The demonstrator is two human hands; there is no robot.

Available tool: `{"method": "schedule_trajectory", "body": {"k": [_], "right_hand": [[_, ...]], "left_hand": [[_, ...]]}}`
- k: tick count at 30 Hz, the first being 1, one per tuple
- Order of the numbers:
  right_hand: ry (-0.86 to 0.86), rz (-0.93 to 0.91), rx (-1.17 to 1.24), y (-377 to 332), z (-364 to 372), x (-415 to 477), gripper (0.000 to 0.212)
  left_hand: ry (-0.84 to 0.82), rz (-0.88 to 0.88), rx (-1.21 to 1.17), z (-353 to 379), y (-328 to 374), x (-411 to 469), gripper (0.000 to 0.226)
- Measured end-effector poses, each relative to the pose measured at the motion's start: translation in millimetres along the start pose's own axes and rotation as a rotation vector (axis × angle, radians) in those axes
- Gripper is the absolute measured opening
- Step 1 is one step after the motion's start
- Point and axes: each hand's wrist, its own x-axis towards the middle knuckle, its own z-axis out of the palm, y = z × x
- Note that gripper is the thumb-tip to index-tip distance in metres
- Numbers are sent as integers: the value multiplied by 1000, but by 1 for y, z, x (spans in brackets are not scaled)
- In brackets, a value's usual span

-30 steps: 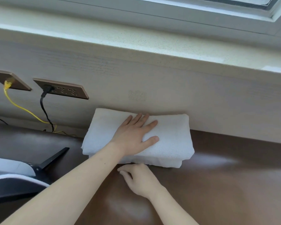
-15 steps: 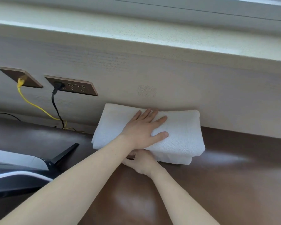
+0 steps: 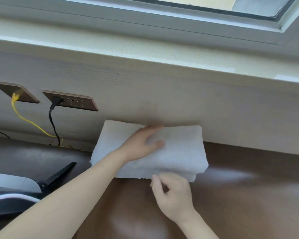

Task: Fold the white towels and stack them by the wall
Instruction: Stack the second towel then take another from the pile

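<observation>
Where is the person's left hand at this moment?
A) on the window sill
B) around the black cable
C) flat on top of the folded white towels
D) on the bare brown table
C: the left hand lies with straight fingers on top of the folded white towels, which sit against the wall.

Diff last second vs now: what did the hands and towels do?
The right hand went in to the front edge of the towel stack, then pulled back, fingers loosely curled, apparently holding nothing. The left hand stays flat on top. The stack stays against the wall.
</observation>
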Motion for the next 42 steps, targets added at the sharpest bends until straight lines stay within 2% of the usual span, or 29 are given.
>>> {"method": "schedule_trajectory", "body": {"k": [2,4,6,8,10,13,16,18,21,24,36,38,42], "right_hand": [[315,-36,-109,0,-16,17,36],[379,-45,-245,6,-26,44,25],[208,-17,-429,23,-29,73,37],[-109,131,-601,45,-30,87,57],[-287,304,-571,64,-32,88,60],[-285,345,-484,76,-35,86,62],[-323,373,-602,62,-32,95,64],[-329,317,-691,48,-23,99,67],[-363,213,-676,46,-15,97,67],[-359,239,-616,62,-21,98,61],[-349,304,-576,55,-33,89,64],[-292,311,-553,47,-43,81,66],[-113,313,-573,31,-81,49,64]], "left_hand": [[64,-3,-63,-4,-5,-3,53],[95,44,167,-1,-15,-7,52],[86,23,387,2,-23,-10,64],[89,-73,459,0,-32,-15,70],[111,-128,471,-5,-44,-22,70],[134,-189,511,-15,-65,-30,74],[154,-275,541,-20,-64,-28,81],[172,-251,531,-14,-48,-21,83],[142,-161,468,3,-34,-14,72],[108,-165,455,7,-43,-11,65],[144,-166,463,3,-38,-14,81],[206,-88,498,5,-21,-14,80],[241,193,447,29,39,-18,69]]}}
